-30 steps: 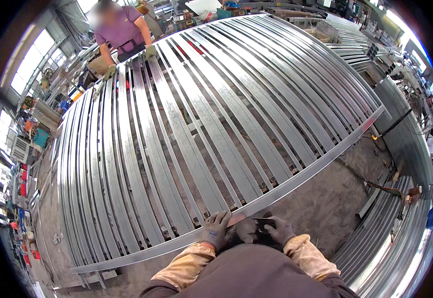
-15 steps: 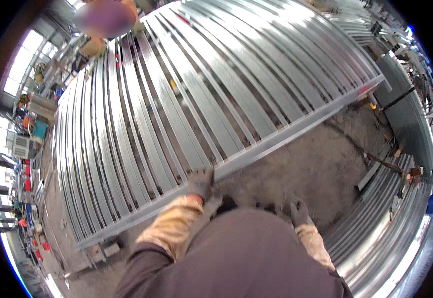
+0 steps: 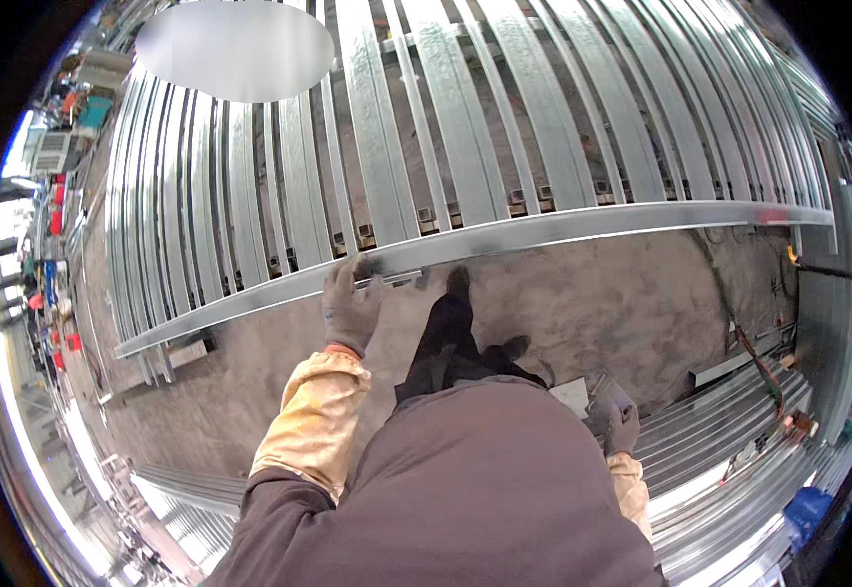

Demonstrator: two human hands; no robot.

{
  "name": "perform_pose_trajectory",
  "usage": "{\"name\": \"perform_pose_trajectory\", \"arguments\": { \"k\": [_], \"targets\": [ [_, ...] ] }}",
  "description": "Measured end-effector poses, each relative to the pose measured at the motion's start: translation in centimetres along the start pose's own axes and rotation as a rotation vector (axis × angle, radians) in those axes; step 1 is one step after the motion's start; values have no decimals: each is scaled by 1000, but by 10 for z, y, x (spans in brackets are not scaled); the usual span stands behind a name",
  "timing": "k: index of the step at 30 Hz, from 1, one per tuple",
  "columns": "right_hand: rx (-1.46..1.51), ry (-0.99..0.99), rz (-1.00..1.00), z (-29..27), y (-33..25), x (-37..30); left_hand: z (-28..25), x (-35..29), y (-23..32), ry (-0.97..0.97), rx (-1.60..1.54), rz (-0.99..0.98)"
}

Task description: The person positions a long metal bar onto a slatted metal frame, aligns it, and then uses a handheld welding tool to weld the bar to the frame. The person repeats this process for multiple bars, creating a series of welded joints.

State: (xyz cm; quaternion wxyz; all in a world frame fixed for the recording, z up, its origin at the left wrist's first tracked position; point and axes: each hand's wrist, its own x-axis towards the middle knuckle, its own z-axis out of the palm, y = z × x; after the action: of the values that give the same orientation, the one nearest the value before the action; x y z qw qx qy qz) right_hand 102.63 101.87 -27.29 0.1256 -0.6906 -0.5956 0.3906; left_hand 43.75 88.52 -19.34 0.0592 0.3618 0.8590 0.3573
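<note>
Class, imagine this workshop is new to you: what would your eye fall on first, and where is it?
The large metal frame, with its rows of shiny slats, fills the upper view. Just below, the gloved left hand is at its near edge, while the right hand is lower, right of the dark shirt. More metal strips lie at lower right.

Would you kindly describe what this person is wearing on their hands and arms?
The left hand and right hand wear grey gloves; an orange-red band shows at the left wrist. Light tan oversleeves cover both forearms, the left one yellowish in patches, meeting a dark sleeve.
</note>
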Motion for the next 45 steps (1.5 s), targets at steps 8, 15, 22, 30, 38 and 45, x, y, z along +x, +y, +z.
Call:
{"name": "perform_pose_trajectory", "arguments": {
  "k": [8,15,22,30,38,45],
  "targets": [
    [-32,-94,67,9,-112,12,6,144,-21,5,75,141],
    [56,-253,91,69,-264,28,56,248,-19,-330,275,792],
    [-80,-208,198,65,-295,13,73,263,-34,-492,242,887],
    [-22,-85,122,73,-257,0,71,267,-30,-494,237,891],
    [-47,-174,146,91,-268,4,98,269,20,-373,-4,926],
    [37,-190,238,98,-266,15,171,307,55,-419,125,1119]
  ]
}}
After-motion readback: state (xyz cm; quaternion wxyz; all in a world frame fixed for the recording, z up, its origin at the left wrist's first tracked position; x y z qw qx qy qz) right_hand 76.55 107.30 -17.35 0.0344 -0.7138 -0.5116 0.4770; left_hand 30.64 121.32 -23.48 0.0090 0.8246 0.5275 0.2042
